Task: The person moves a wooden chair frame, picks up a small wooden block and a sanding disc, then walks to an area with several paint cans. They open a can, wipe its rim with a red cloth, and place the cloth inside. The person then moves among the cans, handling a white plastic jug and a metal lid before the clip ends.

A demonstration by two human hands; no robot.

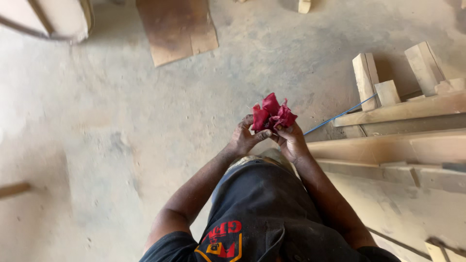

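A crumpled red cloth (272,114) is bunched up between both my hands in front of my body. My left hand (245,138) grips its lower left side with thumb and fingers. My right hand (291,141) holds its lower right side. A thin blue string (340,116) runs from near my right hand up to the right, toward the wooden pieces. Below my hands are my dark trousers and black shirt.
Long wooden planks (403,145) and short upright wooden blocks (366,80) lie at the right. A flat brown board (175,28) rests on the dusty concrete floor (97,126) at the top. A pale curved object (46,19) sits at the top left.
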